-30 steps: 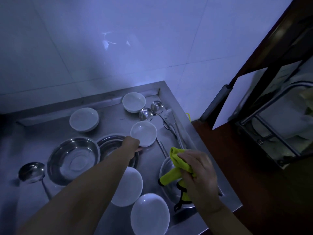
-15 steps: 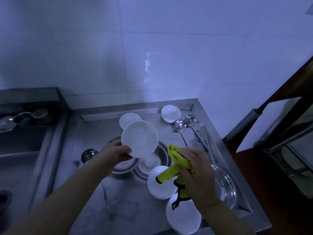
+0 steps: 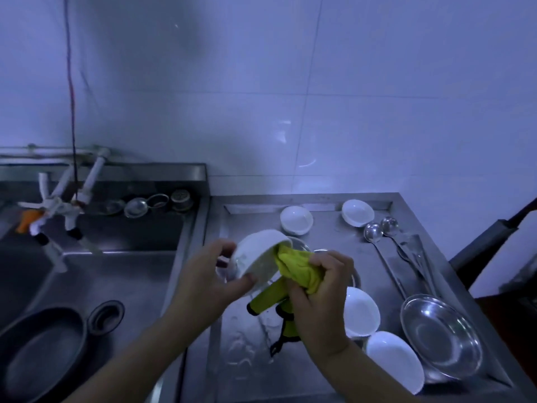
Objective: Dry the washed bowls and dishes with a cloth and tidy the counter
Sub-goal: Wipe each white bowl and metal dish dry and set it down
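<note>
My left hand (image 3: 207, 279) grips a white bowl (image 3: 255, 257) tilted on its side above the steel counter (image 3: 328, 228), its mouth facing right. My right hand (image 3: 318, 295) clutches a yellow-green cloth (image 3: 299, 266) bunched up and pushed into the bowl's mouth. A rolled end and a black loop of the cloth hang below the hand. Two white bowls (image 3: 296, 219) (image 3: 357, 212) sit upside down at the back. Two more white dishes (image 3: 360, 311) (image 3: 395, 359) lie at the front right. Steel bowls under my hands are mostly hidden.
A wide steel dish (image 3: 441, 335) sits at the right front, with two ladles (image 3: 377, 231) and tongs behind it. To the left is a sink (image 3: 116, 271) with taps (image 3: 58, 202), a dark pan (image 3: 40, 353) and a drain strainer (image 3: 106, 317). Water pools on the counter front.
My left hand lifted the white bowl off the counter and tipped it on its side. My right hand brought the cloth up into it. The view swung left, showing the sink.
</note>
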